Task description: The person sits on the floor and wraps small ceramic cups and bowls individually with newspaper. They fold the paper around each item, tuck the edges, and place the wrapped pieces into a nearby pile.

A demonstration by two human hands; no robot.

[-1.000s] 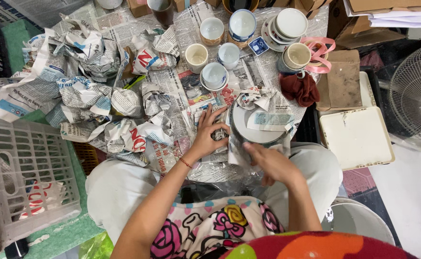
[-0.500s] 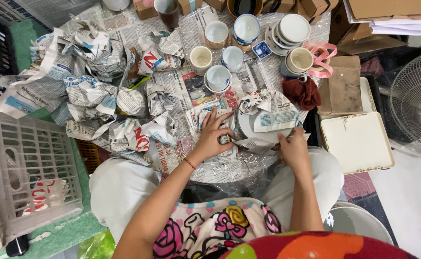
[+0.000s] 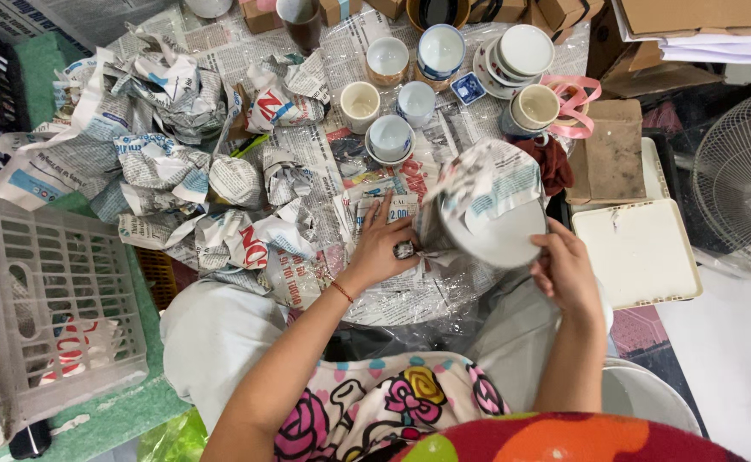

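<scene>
A white plate (image 3: pixel 499 239) half wrapped in newspaper (image 3: pixel 488 181) is tilted up between my hands, above my lap. My right hand (image 3: pixel 569 269) grips its right rim. My left hand (image 3: pixel 386 244), with a ring and a red wrist thread, presses the paper against the plate's left side, fingers spread over flat newspaper sheets (image 3: pixel 367 205).
Crumpled newspaper balls (image 3: pixel 178 171) lie at the left. Cups and bowls (image 3: pixel 390 137) and stacked dishes (image 3: pixel 521 51) stand at the back. A white plastic crate (image 3: pixel 50 299) is at the left, a white tray (image 3: pixel 636 252) and a fan (image 3: pixel 743 171) at the right, cardboard boxes (image 3: pixel 692 21) behind.
The plate has been lifted from lying flat and tilted up on edge. My right hand moved from my lap out to its right rim; the newspaper now hangs over its top.
</scene>
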